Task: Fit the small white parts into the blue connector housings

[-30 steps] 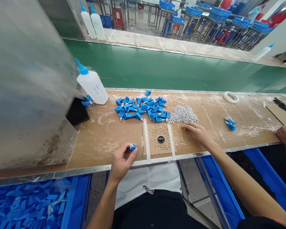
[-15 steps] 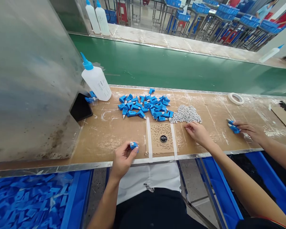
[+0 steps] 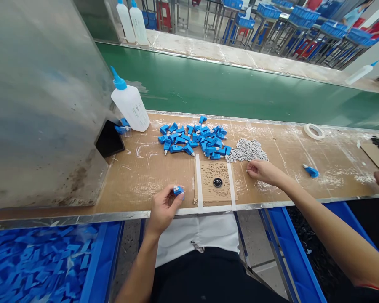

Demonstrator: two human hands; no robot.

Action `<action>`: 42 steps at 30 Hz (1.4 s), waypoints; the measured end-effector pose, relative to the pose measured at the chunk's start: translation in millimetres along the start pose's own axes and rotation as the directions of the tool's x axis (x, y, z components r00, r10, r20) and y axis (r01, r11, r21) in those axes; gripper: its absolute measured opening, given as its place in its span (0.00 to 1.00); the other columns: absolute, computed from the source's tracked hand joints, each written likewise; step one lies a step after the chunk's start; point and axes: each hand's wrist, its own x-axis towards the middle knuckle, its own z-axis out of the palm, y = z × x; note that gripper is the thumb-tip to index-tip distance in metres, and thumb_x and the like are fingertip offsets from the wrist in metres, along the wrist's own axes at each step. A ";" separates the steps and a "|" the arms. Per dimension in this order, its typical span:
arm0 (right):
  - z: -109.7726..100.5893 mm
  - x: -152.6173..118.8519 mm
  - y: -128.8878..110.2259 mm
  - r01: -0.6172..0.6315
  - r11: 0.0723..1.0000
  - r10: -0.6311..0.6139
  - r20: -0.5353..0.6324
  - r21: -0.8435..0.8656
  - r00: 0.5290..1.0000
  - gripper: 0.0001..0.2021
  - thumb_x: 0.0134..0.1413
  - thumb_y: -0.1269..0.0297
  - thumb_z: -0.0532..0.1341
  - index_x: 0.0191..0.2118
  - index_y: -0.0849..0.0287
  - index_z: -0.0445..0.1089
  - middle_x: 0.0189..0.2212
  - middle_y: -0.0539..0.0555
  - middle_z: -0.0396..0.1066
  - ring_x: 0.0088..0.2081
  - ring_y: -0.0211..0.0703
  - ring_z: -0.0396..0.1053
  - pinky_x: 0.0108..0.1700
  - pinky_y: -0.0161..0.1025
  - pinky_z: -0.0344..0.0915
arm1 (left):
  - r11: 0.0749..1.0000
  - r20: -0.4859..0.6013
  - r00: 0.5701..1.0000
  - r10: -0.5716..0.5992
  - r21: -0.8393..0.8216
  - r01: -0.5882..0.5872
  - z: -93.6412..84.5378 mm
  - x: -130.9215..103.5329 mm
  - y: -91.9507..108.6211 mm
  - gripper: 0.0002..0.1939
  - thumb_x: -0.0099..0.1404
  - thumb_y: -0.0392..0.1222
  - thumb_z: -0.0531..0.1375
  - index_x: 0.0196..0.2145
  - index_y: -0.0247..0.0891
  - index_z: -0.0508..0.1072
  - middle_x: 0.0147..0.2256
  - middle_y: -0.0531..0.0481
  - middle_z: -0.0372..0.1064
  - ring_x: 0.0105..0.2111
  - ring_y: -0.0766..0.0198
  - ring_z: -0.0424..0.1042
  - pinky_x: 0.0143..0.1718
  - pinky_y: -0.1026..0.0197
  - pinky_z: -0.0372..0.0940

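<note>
While your left hand [image 3: 163, 208] pinches a blue plastic piece [image 3: 178, 190], your right hand [image 3: 262, 171] curls narrowly, contents unclear, just beside pebbly grey bits [image 3: 248, 150]; beyond your left hand, a white squeeze bottle [image 3: 131, 108] bears marks too small to read.

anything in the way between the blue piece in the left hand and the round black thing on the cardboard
Nothing visible blocks it: only a flat white tape strip and cardboard lie between the blue piece in the left hand and the round black thing. The right hand is beyond it, off that path.
</note>
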 end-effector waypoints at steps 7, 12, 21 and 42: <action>27.0 -8.3 -25.1 0.073 0.997 -0.071 -0.116 0.013 0.991 0.05 0.53 0.68 0.56 0.28 0.53 0.62 0.24 0.51 0.70 0.25 0.41 0.66 0.29 0.38 0.64 | 0.999 -0.034 0.999 0.026 -0.020 -0.026 1.2 -2.2 -1.0 0.12 0.65 0.49 0.61 0.37 0.36 0.76 0.31 0.47 0.76 0.31 0.62 0.75 0.36 0.62 0.69; 52.3 -14.7 -50.3 0.204 0.976 -0.215 -0.240 -0.069 0.947 0.07 0.62 0.66 0.54 0.31 0.53 0.64 0.27 0.54 0.70 0.29 0.44 0.68 0.33 0.40 0.65 | 1.000 -0.039 0.999 0.010 -0.002 -0.011 1.2 -2.5 0.0 0.12 0.65 0.49 0.61 0.36 0.37 0.76 0.30 0.48 0.76 0.31 0.62 0.74 0.36 0.62 0.69; 38.5 -8.4 -48.1 0.316 0.947 -0.320 -0.136 -0.052 0.938 0.08 0.64 0.66 0.53 0.32 0.53 0.64 0.29 0.54 0.70 0.30 0.44 0.68 0.34 0.40 0.66 | 0.999 -0.099 0.995 0.008 -0.035 -0.012 1.9 -4.4 -1.8 0.12 0.65 0.50 0.61 0.36 0.37 0.75 0.30 0.48 0.75 0.31 0.62 0.74 0.36 0.62 0.69; 22.8 -3.3 -67.2 0.337 0.942 -0.336 -0.077 0.000 0.939 0.06 0.61 0.68 0.55 0.32 0.55 0.65 0.26 0.52 0.70 0.26 0.40 0.68 0.29 0.37 0.65 | 0.996 -0.097 0.991 0.092 -0.004 -0.093 1.1 -4.5 -1.5 0.09 0.66 0.45 0.61 0.38 0.37 0.75 0.30 0.50 0.74 0.30 0.64 0.72 0.35 0.63 0.67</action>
